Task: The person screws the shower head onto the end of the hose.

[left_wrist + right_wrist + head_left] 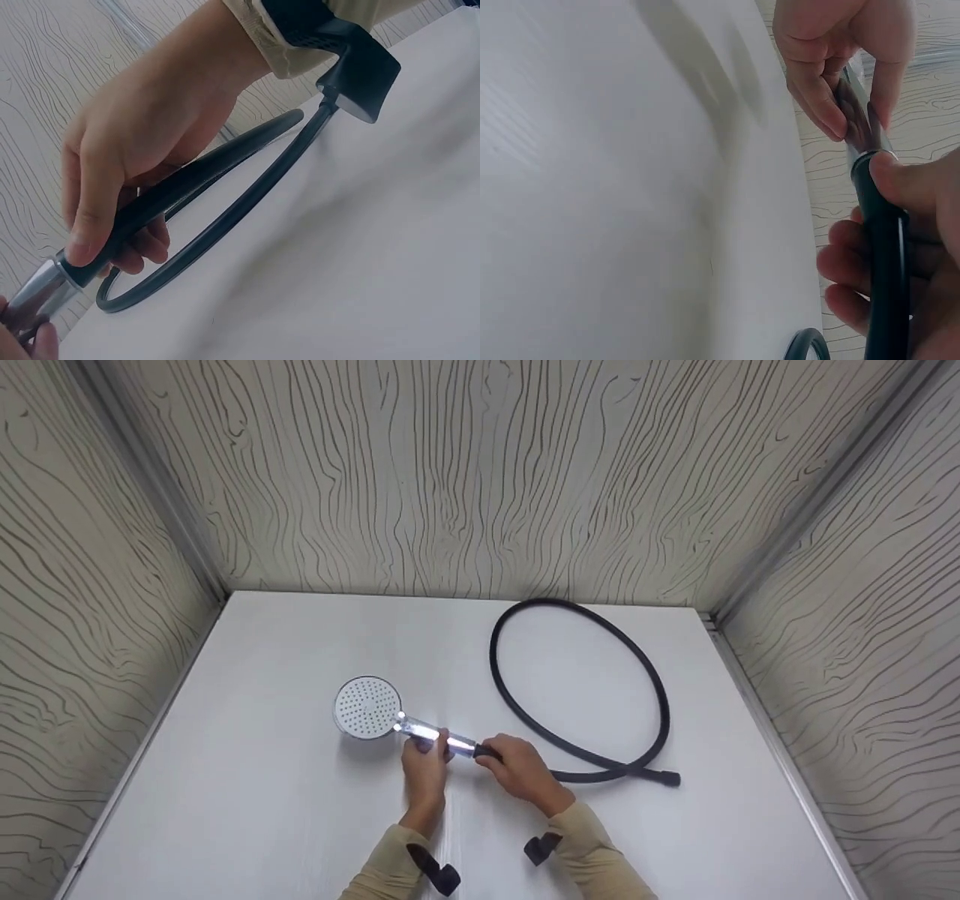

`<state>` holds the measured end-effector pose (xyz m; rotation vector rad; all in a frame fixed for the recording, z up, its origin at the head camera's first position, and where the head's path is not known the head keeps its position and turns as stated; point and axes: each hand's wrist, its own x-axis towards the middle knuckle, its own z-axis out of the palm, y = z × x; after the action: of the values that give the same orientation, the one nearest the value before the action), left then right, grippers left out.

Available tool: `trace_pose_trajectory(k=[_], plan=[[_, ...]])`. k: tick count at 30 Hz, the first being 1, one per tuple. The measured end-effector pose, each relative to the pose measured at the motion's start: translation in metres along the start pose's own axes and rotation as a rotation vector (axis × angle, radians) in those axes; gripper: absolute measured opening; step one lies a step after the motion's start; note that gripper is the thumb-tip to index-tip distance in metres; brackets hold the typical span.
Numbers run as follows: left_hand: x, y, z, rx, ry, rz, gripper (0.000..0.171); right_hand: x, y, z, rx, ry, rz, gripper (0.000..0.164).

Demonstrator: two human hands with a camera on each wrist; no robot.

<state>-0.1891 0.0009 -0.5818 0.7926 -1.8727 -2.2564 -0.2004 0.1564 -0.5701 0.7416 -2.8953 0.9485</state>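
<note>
A chrome shower head (367,707) with a round white spray face is held above the white table, its face toward the head camera. My left hand (426,772) grips its shiny handle (420,730). At the handle's lower end, my right hand (523,769) grips the end of a black shower hose (577,754), thumb pressed along it. In the right wrist view the black hose end (870,176) meets the chrome handle (857,112) with no gap showing. Whether the two are threaded together is hidden inside the joint.
Right of the hands the hose makes one big loop on the white table (262,810). Its free end (671,778) lies at the right. Panels with a wood-grain pattern (450,472) wall the table at the back and both sides.
</note>
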Motion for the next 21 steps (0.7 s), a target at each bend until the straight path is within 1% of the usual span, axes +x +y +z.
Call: trace_pose_trajectory(k=[2, 4, 6, 9, 12, 15, 17, 19, 21], plan=[[-0.0003, -0.0002, -0.0005, 0.013, -0.005, -0.004, 0.04, 0.0, 0.0007, -0.0016, 0.043, -0.051, 0.032, 0.017], [-0.0001, -0.0005, -0.0008, 0.016, -0.009, -0.005, 0.04, -0.0003, 0.0014, -0.0022, 0.078, -0.065, 0.054, 0.019], [0.0005, -0.0005, -0.0008, 0.01, -0.005, 0.003, 0.039, -0.001, 0.0016, -0.0019, 0.092, -0.051, 0.067, 0.02], [0.0028, -0.0007, 0.0, 0.012, 0.016, 0.023, 0.037, -0.0012, 0.0017, -0.0008, 0.082, -0.009, 0.07, 0.022], [0.0047, -0.0009, 0.001, 0.001, 0.034, 0.028, 0.036, -0.0008, 0.0009, 0.0008, 0.067, 0.026, 0.08, 0.023], [0.0045, -0.001, 0.0014, -0.007, 0.033, 0.018, 0.036, -0.0003, -0.0006, 0.0021, 0.049, 0.053, 0.081, 0.022], [0.0038, -0.0008, 0.0012, -0.012, 0.025, 0.014, 0.036, -0.0004, -0.0017, 0.0025, 0.038, 0.067, 0.072, 0.02], [0.0031, -0.0003, 0.0007, -0.013, 0.019, 0.008, 0.036, -0.0006, -0.0025, 0.0023, 0.024, 0.072, 0.046, 0.016], [0.0027, 0.0006, -0.0001, -0.017, 0.016, 0.002, 0.036, -0.0005, -0.0027, 0.0011, 0.014, 0.053, 0.022, 0.011]])
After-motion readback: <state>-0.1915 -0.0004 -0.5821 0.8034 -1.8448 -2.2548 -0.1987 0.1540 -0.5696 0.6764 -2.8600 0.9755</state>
